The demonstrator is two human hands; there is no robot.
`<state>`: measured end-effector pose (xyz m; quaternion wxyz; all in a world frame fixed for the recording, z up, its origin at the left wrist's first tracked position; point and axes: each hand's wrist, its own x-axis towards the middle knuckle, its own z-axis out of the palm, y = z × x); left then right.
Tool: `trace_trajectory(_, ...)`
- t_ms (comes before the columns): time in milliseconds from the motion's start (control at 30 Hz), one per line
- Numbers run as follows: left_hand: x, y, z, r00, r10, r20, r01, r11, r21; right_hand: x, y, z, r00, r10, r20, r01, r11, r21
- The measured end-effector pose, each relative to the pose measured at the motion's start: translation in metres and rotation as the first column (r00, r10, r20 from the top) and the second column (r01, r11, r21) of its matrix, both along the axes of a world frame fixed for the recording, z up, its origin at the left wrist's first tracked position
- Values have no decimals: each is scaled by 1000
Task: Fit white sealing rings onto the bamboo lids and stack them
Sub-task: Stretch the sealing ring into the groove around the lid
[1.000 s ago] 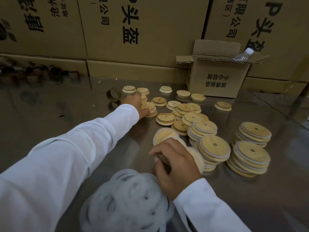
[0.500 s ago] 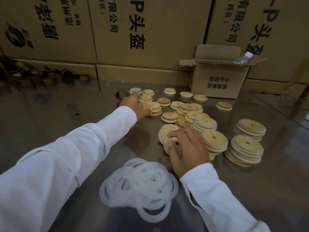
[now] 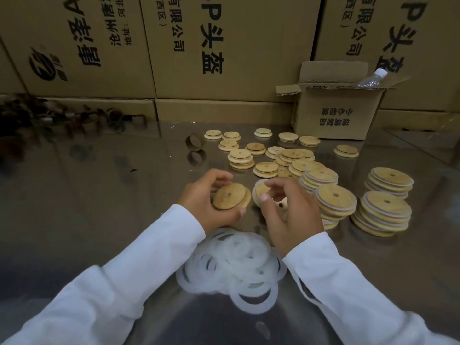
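Left hand point(image 3: 206, 198) curled round bare bamboo lids point(image 3: 230, 196), apparently two held together tilted on edge, thumb under the lower rim and fingers point(image 3: 219, 179) arched loosely over the top, clamped on the pair above the middle of the table point(image 3: 87, 195). Right hand point(image 3: 290, 207) just beside it, fingers half open and spread, thumb and forefinger tips pinched on a lid with a white ring point(image 3: 261, 190), more ringed lids partly hidden beneath the palm. Heap of loose white sealing rings point(image 3: 236, 262) lying toward the near edge, between the two white sleeves point(image 3: 139, 257). Finished stacks of ringed lids point(image 3: 383, 210) standing toward the right side, several high, close together. Unringed lids point(image 3: 266, 168) scattered singly and in low piles toward the far edge. Small open carton point(image 3: 333, 113) at the far right corner, a plastic bottle point(image 3: 372, 79) sticking out of it. Large printed cartons point(image 3: 224, 46) walling the far edge; a cardboard tube ring point(image 3: 195, 142) standing left of the scattered lids.
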<state>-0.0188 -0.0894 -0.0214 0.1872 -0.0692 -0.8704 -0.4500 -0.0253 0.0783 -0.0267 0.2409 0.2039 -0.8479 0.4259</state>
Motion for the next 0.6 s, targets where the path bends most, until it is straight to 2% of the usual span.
trace_trajectory(100, 10, 8, 2, 987, -62, -148, 61, 998, -10, 4, -7, 1, 988, 42, 146, -28, 995, -93)
trace_trajectory(200, 14, 11, 4, 959, -117, -258, 81, 986, -143, 8, -11, 2, 982, 63, 178, -26, 979, -200)
trace_trajectory(267, 15, 13, 2, 949, -133, -287, 81, 979, -186, 10, -12, 4, 976, 99, 192, -35, 950, -311)
trace_trajectory(300, 15, 14, 1, 955, -131, -265, 92, 984, -154, 11, -12, 5, 973, 113, 202, -36, 935, -352)
trace_trajectory(333, 14, 15, 1, 969, -123, -216, 110, 991, -73, 11, -12, 5, 970, 117, 211, -30, 927, -374)
trace_trajectory(400, 13, 16, 1, 990, -113, -88, 128, 973, 193, 11, -11, 5, 972, 108, 211, -22, 927, -374)
trace_trajectory(500, 9, 13, -2, 973, -202, 110, 111, 831, 545, 14, -10, 5, 969, 143, 201, -59, 927, -371)
trace_trajectory(600, 8, 7, -5, 932, -319, 172, 119, 717, 687, 17, -12, 3, 967, 100, 234, -36, 965, -260)
